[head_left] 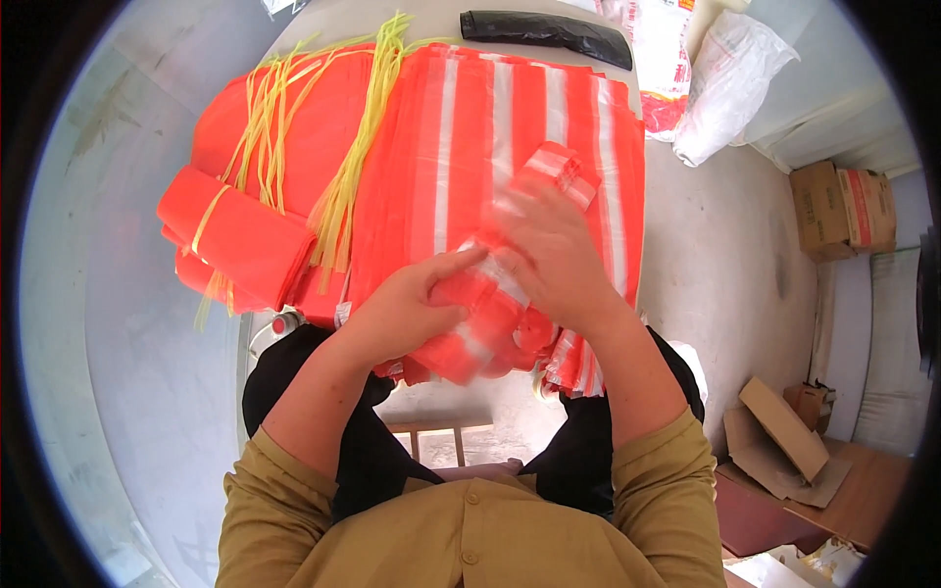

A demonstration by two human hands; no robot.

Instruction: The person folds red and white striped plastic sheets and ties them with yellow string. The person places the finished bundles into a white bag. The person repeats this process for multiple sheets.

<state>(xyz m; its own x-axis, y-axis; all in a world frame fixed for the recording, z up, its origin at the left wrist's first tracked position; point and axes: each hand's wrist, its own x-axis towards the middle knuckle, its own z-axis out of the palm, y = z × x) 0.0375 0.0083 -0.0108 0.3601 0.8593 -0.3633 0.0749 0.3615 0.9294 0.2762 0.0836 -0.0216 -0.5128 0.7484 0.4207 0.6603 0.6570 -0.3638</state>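
Note:
A bundle of red-and-white striped plastic bags (469, 343), folded into a thick strip, lies slantwise across the near part of the table. My left hand (412, 304) is closed on its lower part, thumb on top. Over the middle of the bundle is my right hand (554, 250); its fingers are smeared by motion, so their grip is unclear. The bundle's upper end sticks out beyond that hand. Beneath lies a broad flat stack of striped plastic sheets (417, 147). Yellow tie strips (358, 162) lie across the red sheeting to the left.
Folded red bundles, the upper one (235, 230) tied with a yellow strip, sit at the left edge. A black plastic roll (549, 34) lies at the back, with white bags (735, 83) to its right. Cardboard boxes (843, 209) stand on the right; an opened carton (779, 446) is nearer.

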